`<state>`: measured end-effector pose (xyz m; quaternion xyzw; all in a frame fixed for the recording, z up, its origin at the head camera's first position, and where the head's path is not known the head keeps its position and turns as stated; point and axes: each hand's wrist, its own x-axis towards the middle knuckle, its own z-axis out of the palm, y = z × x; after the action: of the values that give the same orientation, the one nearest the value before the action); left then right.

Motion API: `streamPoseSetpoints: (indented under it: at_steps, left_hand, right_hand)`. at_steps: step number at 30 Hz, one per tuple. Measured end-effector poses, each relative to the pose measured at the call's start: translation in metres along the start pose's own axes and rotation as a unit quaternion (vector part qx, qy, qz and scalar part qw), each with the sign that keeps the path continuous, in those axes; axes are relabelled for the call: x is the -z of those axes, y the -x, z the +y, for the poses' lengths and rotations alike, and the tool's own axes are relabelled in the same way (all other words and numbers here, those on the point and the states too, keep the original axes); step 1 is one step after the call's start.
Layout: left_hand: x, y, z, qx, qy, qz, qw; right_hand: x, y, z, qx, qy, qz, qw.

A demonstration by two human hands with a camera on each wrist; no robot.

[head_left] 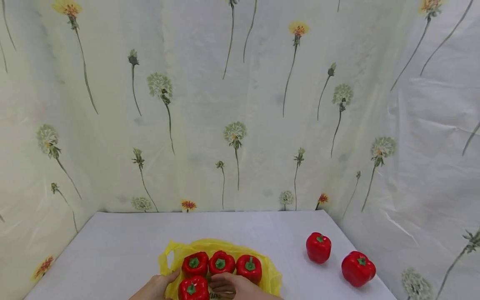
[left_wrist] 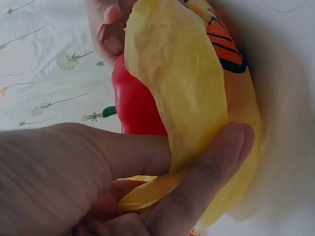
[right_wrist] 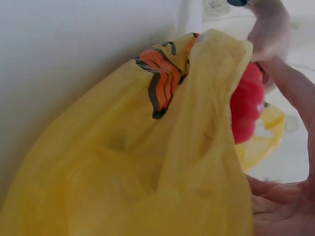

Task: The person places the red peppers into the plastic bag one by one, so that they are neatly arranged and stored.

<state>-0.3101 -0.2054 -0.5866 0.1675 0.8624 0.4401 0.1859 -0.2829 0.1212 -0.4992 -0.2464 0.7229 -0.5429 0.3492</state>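
Note:
A yellow plastic bag (head_left: pixel 275 280) lies spread at the table's near middle, with several red bell peppers in it. Three stand along its far side; a nearer bell pepper (head_left: pixel 199 285) sits at the left. The left hand (head_left: pixel 157 286) is at the bag's left edge; in the left wrist view its thumb and fingers pinch the yellow film (left_wrist: pixel 187 98). Between the peppers, the right hand (head_left: pixel 238 285) reaches over the bag's middle, fingers slightly bent and holding nothing visible. The right wrist view shows that hand's palm (right_wrist: pixel 290 209) beside the bag, thumb and fingers apart.
Two more red bell peppers stand on the table's right side: one farther back (head_left: pixel 318 248), the other near the right edge (head_left: pixel 358 268). A white cloth (head_left: pixel 123 239) covers the table. Flower-printed curtains (head_left: pixel 195 125) hang behind and on both sides.

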Motion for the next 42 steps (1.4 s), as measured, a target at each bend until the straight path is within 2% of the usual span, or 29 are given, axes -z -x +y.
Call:
streamPoseSetpoints:
  at_steps: [3,5,8,10,12,16,21,27,30,31,35,37,38,42]
  left_hand:
    - [-0.001,-0.001,-0.003,0.018,0.034,-0.003,0.9993]
    - [0.000,-0.004,-0.004,0.014,0.013,-0.002,0.9998]
    - [0.002,-0.008,-0.008,0.007,-0.023,0.002,0.9997]
    - [0.003,-0.010,-0.009,0.002,-0.043,0.004,0.9991]
    - [0.003,-0.010,-0.009,0.007,-0.024,0.000,0.9997]
    - [0.004,-0.006,-0.002,0.005,-0.035,-0.001,0.9994]
    - [0.005,-0.001,0.009,-0.007,-0.074,0.006,0.9973]
    - [0.004,0.007,0.017,-0.012,-0.100,0.026,0.9946]
    - [0.003,0.007,0.016,-0.009,-0.101,0.033,0.9943]
    - [0.003,0.007,0.017,-0.021,-0.106,0.034,0.9935]
    - [0.003,0.003,0.010,-0.009,-0.092,0.017,0.9956]
    - [0.004,0.001,0.007,-0.009,-0.102,0.012,0.9946]
    - [0.005,-0.001,0.005,0.003,-0.100,0.010,0.9950]
    - [0.005,-0.001,0.004,0.000,-0.108,0.008,0.9941]
  right_hand:
    - [0.011,-0.003,0.015,0.017,-0.012,-0.013,1.000]
    - [0.016,-0.002,0.018,0.025,-0.012,-0.018,0.999]
    - [0.017,0.010,0.007,0.032,-0.011,-0.007,0.999]
    - [0.013,0.022,-0.007,0.041,-0.012,0.006,0.999]
    - [0.009,0.033,-0.020,0.046,-0.018,0.021,0.999]
    - [0.010,0.049,-0.032,0.047,-0.027,0.042,0.998]
    - [0.021,0.062,-0.036,0.037,-0.028,0.093,0.995]
    - [0.041,0.084,-0.042,0.055,-0.024,0.110,0.992]
    - [0.047,0.092,-0.044,0.041,-0.013,0.136,0.990]
    - [0.049,0.094,-0.044,0.036,-0.009,0.145,0.989]
    - [0.056,0.100,-0.044,0.020,0.007,0.177,0.984]
    - [0.059,0.105,-0.043,0.018,0.015,0.192,0.981]
    - [0.061,0.107,-0.043,0.019,0.017,0.198,0.980]
    - [0.067,0.116,-0.043,0.026,0.026,0.221,0.975]
